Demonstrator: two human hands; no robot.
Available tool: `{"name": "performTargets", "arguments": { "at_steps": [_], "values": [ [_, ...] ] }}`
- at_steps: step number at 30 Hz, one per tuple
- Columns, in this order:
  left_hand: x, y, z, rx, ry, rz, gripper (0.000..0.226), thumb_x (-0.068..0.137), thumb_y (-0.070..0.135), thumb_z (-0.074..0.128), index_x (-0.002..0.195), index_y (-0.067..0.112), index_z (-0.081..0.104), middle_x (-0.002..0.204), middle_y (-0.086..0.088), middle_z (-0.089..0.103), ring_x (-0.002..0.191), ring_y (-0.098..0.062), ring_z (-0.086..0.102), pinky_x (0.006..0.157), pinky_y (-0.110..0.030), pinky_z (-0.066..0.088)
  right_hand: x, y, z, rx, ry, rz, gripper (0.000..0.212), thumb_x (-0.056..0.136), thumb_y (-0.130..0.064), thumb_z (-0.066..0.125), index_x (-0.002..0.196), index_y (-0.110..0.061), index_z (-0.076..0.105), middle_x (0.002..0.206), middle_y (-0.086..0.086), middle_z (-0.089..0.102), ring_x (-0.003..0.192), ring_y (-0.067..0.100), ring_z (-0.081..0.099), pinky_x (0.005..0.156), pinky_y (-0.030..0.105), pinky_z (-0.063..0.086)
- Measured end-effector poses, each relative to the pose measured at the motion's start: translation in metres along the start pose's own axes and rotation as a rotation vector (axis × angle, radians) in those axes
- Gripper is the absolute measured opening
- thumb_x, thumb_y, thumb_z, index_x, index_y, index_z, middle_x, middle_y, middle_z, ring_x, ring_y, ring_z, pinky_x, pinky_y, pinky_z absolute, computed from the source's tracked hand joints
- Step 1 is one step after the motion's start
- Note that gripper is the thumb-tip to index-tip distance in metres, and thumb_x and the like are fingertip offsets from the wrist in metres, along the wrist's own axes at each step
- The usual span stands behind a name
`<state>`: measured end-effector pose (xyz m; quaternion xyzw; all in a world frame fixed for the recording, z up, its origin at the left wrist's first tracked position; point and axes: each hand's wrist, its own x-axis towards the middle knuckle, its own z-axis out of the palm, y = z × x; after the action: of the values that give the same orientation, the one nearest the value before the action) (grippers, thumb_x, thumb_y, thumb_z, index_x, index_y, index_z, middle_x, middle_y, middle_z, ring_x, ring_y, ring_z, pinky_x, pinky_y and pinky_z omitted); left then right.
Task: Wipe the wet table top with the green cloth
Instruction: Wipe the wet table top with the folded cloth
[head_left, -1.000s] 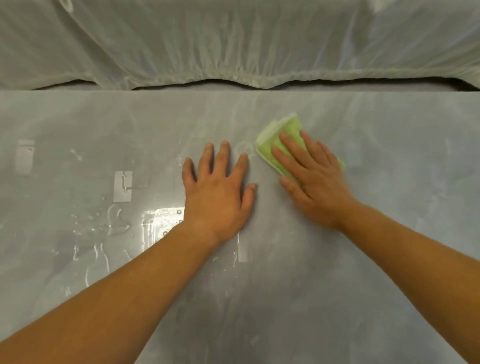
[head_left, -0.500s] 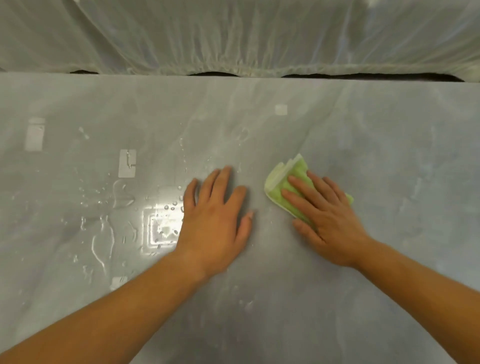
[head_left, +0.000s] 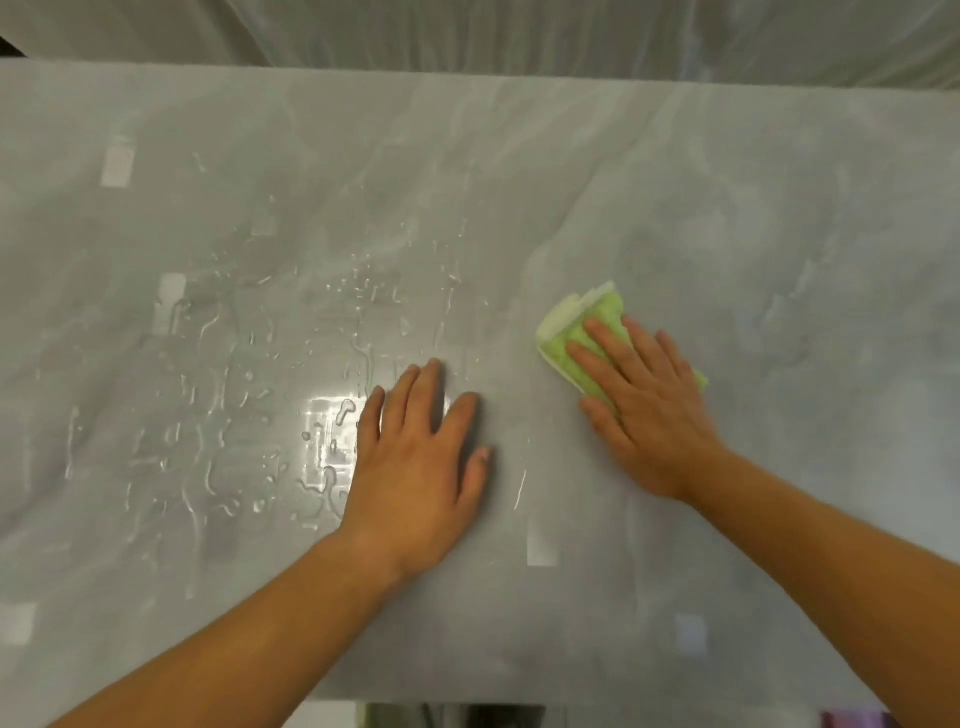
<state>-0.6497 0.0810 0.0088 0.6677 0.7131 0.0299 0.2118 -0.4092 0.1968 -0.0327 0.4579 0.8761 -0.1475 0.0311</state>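
Two flat open hands on wet table top (head_left: 727, 208), right hand (head_left: 644, 410) pressing green cloth (head_left: 576, 332) nearer than before, left hand (head_left: 415, 467) empty

The kind of room cannot be told with certainty. A wide, smooth, pale grey marbled table top (head_left: 675, 208) fills nearly the whole view, glossy and reflecting rectangular ceiling lights. Behind its far edge hangs a translucent whitish plastic sheet (head_left: 519, 31), draped in folds, which suggests a covered or protected workspace.

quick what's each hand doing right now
Left hand: open, flat on the table top, holding nothing.
Right hand: open, pressing the green cloth down.
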Motion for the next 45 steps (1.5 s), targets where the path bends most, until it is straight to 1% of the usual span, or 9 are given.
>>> {"name": "performTargets", "arguments": {
  "at_steps": [4, 12, 17, 21, 24, 31, 37, 42, 45],
  "values": [
    [-0.033, 0.001, 0.011, 0.012, -0.006, -0.061, 0.045, 0.096, 0.047, 0.030, 0.133, 0.028, 0.047, 0.159, -0.011, 0.022, 0.149, -0.030, 0.013, 0.120, -0.048, 0.005, 0.012, -0.023, 0.006, 0.060, 0.079, 0.241, 0.062, 0.099, -0.054, 0.018, 0.155, -0.029, 0.029, 0.166, -0.001, 0.020, 0.153, 0.034, 0.012, 0.122, 0.053, 0.008],
    [-0.073, -0.007, 0.023, 0.098, -0.054, -0.048, 0.049, 0.097, 0.049, 0.029, 0.140, 0.027, 0.039, 0.161, -0.013, 0.019, 0.149, -0.031, 0.009, 0.120, -0.050, 0.002, -0.102, -0.050, 0.032, -0.047, -0.068, -0.160, 0.059, 0.103, -0.052, 0.015, 0.156, -0.029, 0.030, 0.166, -0.004, 0.018, 0.154, 0.030, 0.011, 0.122, 0.056, 0.016],
    [-0.094, -0.014, 0.031, 0.062, -0.020, -0.043, 0.045, 0.096, 0.044, 0.038, 0.136, 0.024, 0.041, 0.159, -0.012, 0.023, 0.149, -0.031, 0.014, 0.121, -0.049, 0.005, -0.103, -0.080, 0.038, 0.014, 0.025, 0.165, 0.061, 0.102, -0.055, 0.015, 0.157, -0.030, 0.023, 0.167, -0.002, 0.015, 0.154, 0.031, 0.007, 0.123, 0.054, 0.009],
    [-0.112, -0.025, 0.035, 0.045, 0.028, -0.041, 0.042, 0.095, 0.042, 0.037, 0.131, 0.023, 0.047, 0.156, -0.012, 0.030, 0.148, -0.031, 0.019, 0.121, -0.049, 0.008, -0.155, -0.137, 0.060, -0.005, 0.003, 0.080, 0.060, 0.103, -0.052, 0.024, 0.158, -0.027, 0.023, 0.167, -0.001, 0.014, 0.155, 0.031, 0.004, 0.123, 0.056, 0.011],
    [-0.125, -0.037, 0.038, 0.072, 0.026, -0.020, 0.047, 0.096, 0.042, 0.033, 0.137, 0.023, 0.044, 0.157, -0.014, 0.030, 0.148, -0.033, 0.018, 0.120, -0.053, 0.009, -0.158, -0.135, 0.064, -0.005, 0.003, 0.042, 0.058, 0.102, -0.050, 0.026, 0.156, -0.029, 0.027, 0.166, -0.003, 0.019, 0.154, 0.029, 0.010, 0.123, 0.054, 0.011],
    [-0.128, -0.054, 0.039, 0.116, 0.030, 0.050, 0.053, 0.098, 0.043, 0.026, 0.146, 0.027, 0.041, 0.159, -0.011, 0.028, 0.148, -0.032, 0.020, 0.118, -0.055, 0.009, -0.139, -0.169, 0.070, 0.079, 0.143, 0.381, 0.062, 0.101, -0.051, 0.017, 0.157, -0.027, 0.023, 0.167, 0.000, 0.014, 0.154, 0.033, 0.006, 0.123, 0.054, 0.006],
    [-0.131, -0.069, 0.042, 0.133, 0.004, 0.116, 0.058, 0.098, 0.046, 0.021, 0.153, 0.030, 0.028, 0.164, -0.007, 0.018, 0.150, -0.029, 0.012, 0.119, -0.055, 0.003, -0.154, -0.216, 0.089, 0.009, 0.112, 0.256, 0.060, 0.102, -0.051, 0.021, 0.157, -0.026, 0.026, 0.167, 0.001, 0.017, 0.153, 0.034, 0.010, 0.121, 0.057, 0.012],
    [-0.130, -0.081, 0.040, 0.182, -0.024, 0.174, 0.060, 0.098, 0.051, 0.018, 0.155, 0.031, 0.021, 0.165, -0.003, 0.011, 0.151, -0.025, 0.008, 0.120, -0.053, 0.003, -0.126, -0.202, 0.085, 0.023, 0.160, 0.365, 0.060, 0.103, -0.050, 0.016, 0.158, -0.028, 0.018, 0.168, -0.001, 0.012, 0.154, 0.032, 0.005, 0.122, 0.056, 0.010],
    [-0.129, -0.085, 0.039, 0.175, -0.027, 0.190, 0.060, 0.098, 0.051, 0.020, 0.154, 0.031, 0.023, 0.165, -0.003, 0.012, 0.151, -0.025, 0.010, 0.120, -0.053, 0.004, -0.149, -0.222, 0.093, 0.001, 0.143, 0.320, 0.060, 0.103, -0.050, 0.017, 0.159, -0.027, 0.018, 0.168, 0.000, 0.010, 0.155, 0.032, 0.004, 0.123, 0.055, 0.010]
  ]
}}
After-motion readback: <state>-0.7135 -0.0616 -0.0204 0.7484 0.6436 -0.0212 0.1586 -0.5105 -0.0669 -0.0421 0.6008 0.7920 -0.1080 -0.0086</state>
